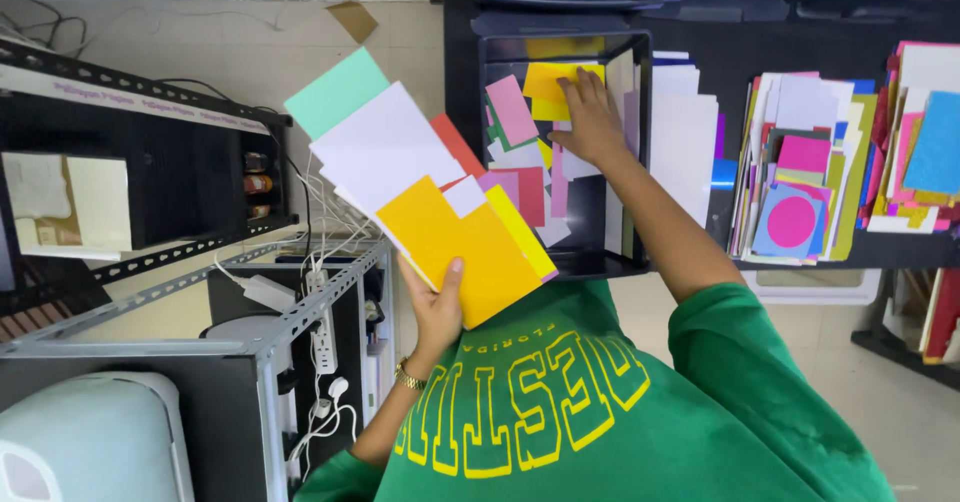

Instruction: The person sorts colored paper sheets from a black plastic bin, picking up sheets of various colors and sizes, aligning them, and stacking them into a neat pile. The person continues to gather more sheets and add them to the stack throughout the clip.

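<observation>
Two hands sort coloured paper at a black bin.

The left hand is clamped on a fanned stack of orange, white, mint and red paper sheets, held just left of the black plastic bin. The right hand, fingers spread flat, presses on the loose pink, yellow and white paper scraps inside the bin. Its palm hides what lies beneath. Upright piles of mixed coloured card stand to the right, partly cut off.

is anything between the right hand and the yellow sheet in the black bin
Nothing visible does. The right hand already lies flat on the yellow sheet inside the black bin, fingers on the paper itself. The left hand is off to the side, holding a fan of coloured sheets.
</observation>
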